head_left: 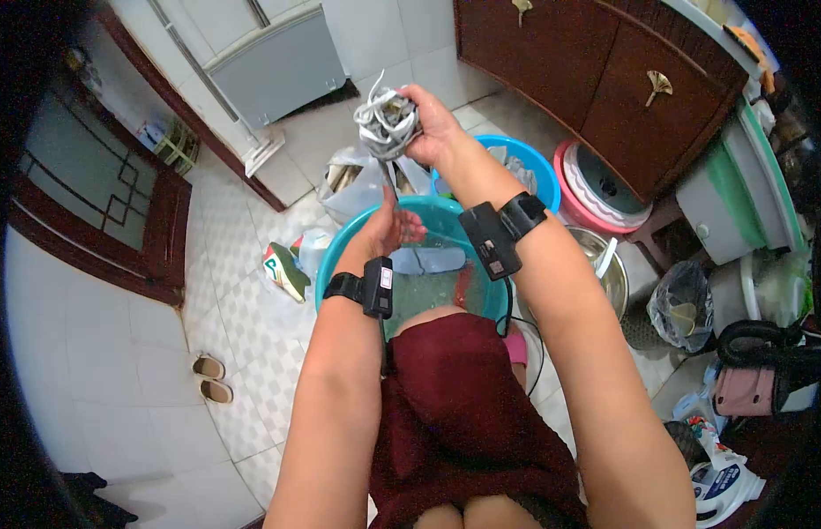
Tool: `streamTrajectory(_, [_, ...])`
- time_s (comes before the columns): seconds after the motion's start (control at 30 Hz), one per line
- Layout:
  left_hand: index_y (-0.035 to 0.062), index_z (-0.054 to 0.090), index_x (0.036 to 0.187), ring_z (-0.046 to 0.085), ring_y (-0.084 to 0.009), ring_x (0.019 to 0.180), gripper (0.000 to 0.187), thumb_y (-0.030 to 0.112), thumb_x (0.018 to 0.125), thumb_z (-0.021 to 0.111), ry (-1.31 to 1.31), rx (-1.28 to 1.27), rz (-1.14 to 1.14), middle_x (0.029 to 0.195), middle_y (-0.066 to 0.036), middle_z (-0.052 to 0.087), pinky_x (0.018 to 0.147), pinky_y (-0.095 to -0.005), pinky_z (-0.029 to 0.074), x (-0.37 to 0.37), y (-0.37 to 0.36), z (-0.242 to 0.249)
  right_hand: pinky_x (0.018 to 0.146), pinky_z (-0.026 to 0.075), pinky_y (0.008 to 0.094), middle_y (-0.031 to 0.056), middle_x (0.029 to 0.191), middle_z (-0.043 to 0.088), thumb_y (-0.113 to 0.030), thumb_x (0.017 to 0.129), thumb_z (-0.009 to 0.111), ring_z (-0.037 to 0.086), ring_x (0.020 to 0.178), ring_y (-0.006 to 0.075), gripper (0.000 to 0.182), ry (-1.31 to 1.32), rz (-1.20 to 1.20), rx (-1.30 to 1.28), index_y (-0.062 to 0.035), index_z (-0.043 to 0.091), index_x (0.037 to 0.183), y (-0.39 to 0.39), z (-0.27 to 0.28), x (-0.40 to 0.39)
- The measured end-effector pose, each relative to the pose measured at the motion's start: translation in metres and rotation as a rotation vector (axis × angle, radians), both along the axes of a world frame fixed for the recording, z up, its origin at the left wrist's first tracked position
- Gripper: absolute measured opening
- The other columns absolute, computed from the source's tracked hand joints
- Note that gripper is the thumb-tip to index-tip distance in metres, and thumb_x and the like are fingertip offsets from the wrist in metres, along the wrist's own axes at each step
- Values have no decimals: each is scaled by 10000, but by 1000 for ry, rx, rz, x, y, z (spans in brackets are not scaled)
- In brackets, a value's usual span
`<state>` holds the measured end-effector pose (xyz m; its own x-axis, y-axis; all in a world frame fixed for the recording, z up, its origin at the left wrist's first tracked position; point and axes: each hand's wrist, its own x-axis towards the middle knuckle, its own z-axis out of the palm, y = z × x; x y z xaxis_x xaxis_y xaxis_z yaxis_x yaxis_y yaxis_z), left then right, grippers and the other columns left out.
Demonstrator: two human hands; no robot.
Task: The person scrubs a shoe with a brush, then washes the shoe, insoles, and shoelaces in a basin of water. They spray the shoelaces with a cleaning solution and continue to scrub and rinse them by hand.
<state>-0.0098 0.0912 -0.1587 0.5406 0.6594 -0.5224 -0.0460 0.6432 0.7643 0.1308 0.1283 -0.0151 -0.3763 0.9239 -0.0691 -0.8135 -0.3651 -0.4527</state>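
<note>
My right hand (435,128) is closed around a bunched-up grey and white cloth (388,123), held up beyond the basin. A thin white cord sticks out of its top, and a dark narrow strip hangs below it. Lower down, my left hand (395,231) is over the far left rim of a teal basin (340,231), thumb up and fingers apart; nothing shows in its grasp. Inside the basin are cloudy greenish water, a light blue washboard-like slab (428,260) and something reddish at the right. Black devices are strapped to both wrists.
Behind the basin stand a filled plastic bag (344,189) and a blue basin (538,167) with grey cloth. Pink and white basins (591,198), a steel bowl (613,282) and a lined bin (681,304) are at right. Slippers (212,379) lie left on the tiles.
</note>
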Motion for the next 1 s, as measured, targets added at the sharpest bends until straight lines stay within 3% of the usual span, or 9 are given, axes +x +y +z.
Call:
streamTrajectory(0.2, [107,419,563,577,-285,706,680,681,818,160,229,-24,152,746,-134,609,759,-417,379,-9,7,-14,836,459,478,142,923,609,-212,780,511,600,850,282,254,-4,-75,102,-8,564,920,14,55,-1])
streamTrajectory(0.43, [97,367,793,483,-379,979,394,481,867,412,-559,-158,702,970,-143,520,906,-619,275,-12,32,-13,794,481,481,151,891,608,-233,792,490,610,807,286,256,-74,65,59,-9,560,895,6,24,-17])
streamTrajectory(0.53, [69,552,892,484,-378,1050,405,393,903,311,-660,-103,825,1078,-196,535,882,-613,332,-15,33,7,729,512,441,133,811,616,-235,798,454,617,743,272,254,-155,95,-72,-12,561,856,1,-14,-28])
streamTrajectory(0.57, [56,515,1114,500,-339,1060,407,337,897,314,-670,-89,831,1105,-157,549,890,-578,358,-13,24,20,720,513,441,131,808,614,-235,796,461,616,732,269,249,-186,83,-77,-12,559,851,2,-24,-32])
streamTrajectory(0.67, [64,486,1081,445,-323,1105,391,382,900,349,-741,31,676,1157,-124,497,942,-534,326,-18,31,17,692,518,440,124,799,610,-234,791,484,613,698,261,237,-270,41,-92,-12,552,836,6,-53,-42])
streamTrajectory(0.7, [75,454,1201,427,-292,1142,559,513,866,364,-727,32,696,1241,-103,459,949,-466,349,-15,26,24,746,487,454,166,852,603,-251,791,501,601,811,291,281,-327,-73,-54,13,550,873,11,-66,-48])
streamTrajectory(0.83, [107,479,1170,444,-269,1121,719,638,694,568,-629,-66,677,1232,-93,455,927,-437,369,-8,7,59,866,361,487,270,1003,541,-466,842,390,465,1016,428,561,-1784,-433,463,57,538,981,-8,-83,-66])
streamTrajectory(0.93, [115,491,1141,441,-260,1116,633,533,694,652,-700,-43,675,1216,-97,449,925,-448,369,-6,27,32,841,375,481,254,1014,547,-544,855,296,467,974,461,659,-1784,-396,830,51,571,925,2,-109,-61])
streamTrajectory(1.0, [112,513,1052,536,-247,977,441,391,746,666,-665,31,673,1070,-79,534,819,-439,449,-5,35,19,836,381,426,173,1035,571,-573,874,224,507,973,349,689,-1507,-345,520,14,575,957,4,-118,-57])
